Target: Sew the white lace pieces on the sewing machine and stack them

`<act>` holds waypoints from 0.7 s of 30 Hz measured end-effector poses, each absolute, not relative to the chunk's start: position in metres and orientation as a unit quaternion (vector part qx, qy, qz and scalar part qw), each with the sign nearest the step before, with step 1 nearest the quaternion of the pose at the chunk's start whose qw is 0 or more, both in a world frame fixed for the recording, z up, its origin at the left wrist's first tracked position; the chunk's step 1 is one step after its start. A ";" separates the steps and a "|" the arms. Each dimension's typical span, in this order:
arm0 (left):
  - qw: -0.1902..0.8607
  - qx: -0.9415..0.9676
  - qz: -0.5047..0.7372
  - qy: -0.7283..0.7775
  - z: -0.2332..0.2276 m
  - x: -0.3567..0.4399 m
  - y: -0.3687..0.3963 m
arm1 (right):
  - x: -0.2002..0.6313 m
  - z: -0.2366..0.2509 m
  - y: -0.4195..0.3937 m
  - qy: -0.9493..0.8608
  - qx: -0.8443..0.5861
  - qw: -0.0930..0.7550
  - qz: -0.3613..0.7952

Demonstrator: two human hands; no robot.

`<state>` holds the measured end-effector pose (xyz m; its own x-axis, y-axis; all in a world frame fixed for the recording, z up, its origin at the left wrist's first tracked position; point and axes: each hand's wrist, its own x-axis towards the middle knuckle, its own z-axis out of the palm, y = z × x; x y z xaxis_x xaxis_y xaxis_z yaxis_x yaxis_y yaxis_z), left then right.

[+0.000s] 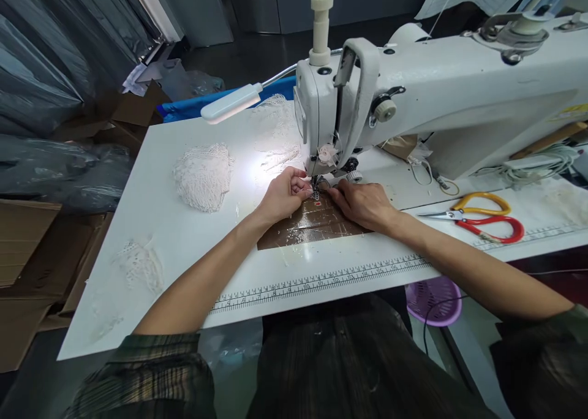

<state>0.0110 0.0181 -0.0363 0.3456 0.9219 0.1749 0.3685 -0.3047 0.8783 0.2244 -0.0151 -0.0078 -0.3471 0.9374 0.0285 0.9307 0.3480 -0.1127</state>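
Under the sewing machine (413, 100) needle, both hands, left (282, 193) and right (362, 203), pinched a small lace piece (316, 193); more lace pieces (203, 175) waited toward the surface's left edge.

- Main light: gooseneck lamp (232, 103), up and left of the fingers (301, 189), aimed down at them.
- Hot spot on the white desk (184, 247) just left of and behind the fingers; lace detail there blown out.
- Glare streaks on the brown glossy patch (307, 223) right under the fingers.
- Falloff is strong: far left of the fingers and the near bottom edge go dim, little detail.
- Shadows soft, short.
- Wide-angle bending at edges; desk rim curves.
- Focus fine in the centre, softer at corners.
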 end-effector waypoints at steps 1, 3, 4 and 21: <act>0.404 0.715 0.355 0.446 -0.036 0.010 0.020 | 0.221 -0.009 -0.013 -0.817 -0.574 0.040 0.033; 0.431 0.703 0.353 0.442 -0.036 0.009 0.023 | 0.217 -0.010 -0.011 -0.815 -0.577 0.039 0.025; 0.441 0.700 0.353 0.438 -0.037 0.008 0.024 | 0.215 -0.010 -0.011 -0.815 -0.577 0.040 0.021; 0.501 0.629 0.306 0.509 -0.017 0.015 0.018 | 0.192 0.009 -0.009 -0.809 -0.585 -0.034 0.038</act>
